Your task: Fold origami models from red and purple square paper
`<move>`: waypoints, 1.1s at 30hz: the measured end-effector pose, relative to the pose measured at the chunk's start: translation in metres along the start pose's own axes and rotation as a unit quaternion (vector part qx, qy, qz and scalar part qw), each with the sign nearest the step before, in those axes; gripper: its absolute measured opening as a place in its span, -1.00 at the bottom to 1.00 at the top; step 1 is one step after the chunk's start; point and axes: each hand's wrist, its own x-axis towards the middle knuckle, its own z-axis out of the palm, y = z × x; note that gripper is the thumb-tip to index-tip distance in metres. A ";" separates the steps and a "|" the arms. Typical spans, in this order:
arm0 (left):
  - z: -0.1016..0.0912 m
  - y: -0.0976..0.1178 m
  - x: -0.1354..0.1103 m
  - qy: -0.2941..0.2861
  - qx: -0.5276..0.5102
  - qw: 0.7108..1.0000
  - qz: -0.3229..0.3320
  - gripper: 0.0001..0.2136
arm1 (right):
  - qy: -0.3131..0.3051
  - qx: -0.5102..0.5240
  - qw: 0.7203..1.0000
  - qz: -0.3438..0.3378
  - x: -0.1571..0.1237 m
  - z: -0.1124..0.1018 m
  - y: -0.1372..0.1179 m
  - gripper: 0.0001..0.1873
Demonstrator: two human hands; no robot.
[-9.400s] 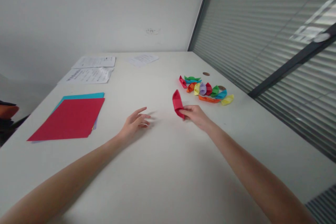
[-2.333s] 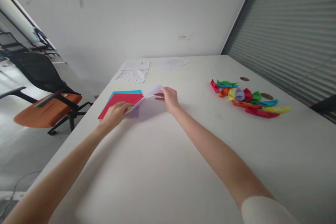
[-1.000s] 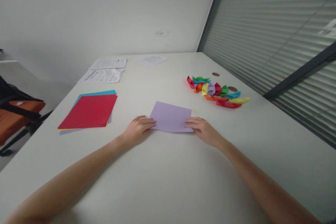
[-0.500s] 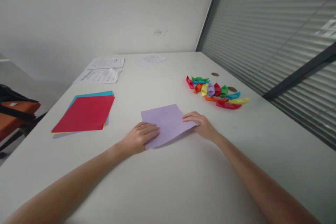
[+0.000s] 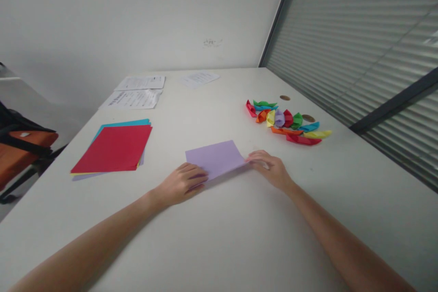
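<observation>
White table: purple sheet lying on it, near left corner covered by left hand, grip cannot be told; near right corner pinched, held slightly raised by right hand. Fold apparently in hand; edge alignment probably called for.

Purple sheet: thin paper, smooth and dull.
Colour stack: flat paper sheets, smooth and dull too.
Folded shapes: paper with sharp creases.
White pages: paper, a bit crinkly at one edge.
Table: smooth and hard-looking, mostly dull.
Wall: smooth and dull, with a scuffed patch.
Chair seat: looks like cloth.
</observation>
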 end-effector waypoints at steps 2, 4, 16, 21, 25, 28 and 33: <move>-0.001 0.001 0.001 -0.001 -0.003 1.000 -0.007 -0.75 | 0.008 0.023 1.000 -0.010 0.001 0.001 -0.006 -0.82; -0.001 0.003 0.002 -0.006 -0.008 1.000 -0.013 -0.74 | -0.017 0.043 0.999 -0.015 0.002 0.002 -0.009 -0.80; 0.003 0.021 0.003 0.012 0.033 0.999 -0.012 -0.75 | 0.084 0.082 0.982 0.150 0.000 0.006 0.002 -0.61; 0.005 0.013 0.003 0.110 -0.028 0.976 -0.187 -0.72 | 0.129 0.124 0.971 0.159 0.003 0.011 -0.008 -0.58; 0.005 0.015 0.006 0.100 -0.194 0.924 -0.313 -0.75 | 0.181 0.071 0.969 0.151 0.000 0.017 -0.019 -0.56; 0.006 0.019 0.009 0.127 -0.335 0.873 -0.331 -0.57 | 0.177 0.029 0.978 0.106 -0.002 0.019 -0.029 -0.61; 0.009 0.012 0.009 0.199 -0.354 0.860 -0.309 -0.46 | 0.107 -0.019 0.993 -0.044 -0.005 0.022 -0.037 -0.80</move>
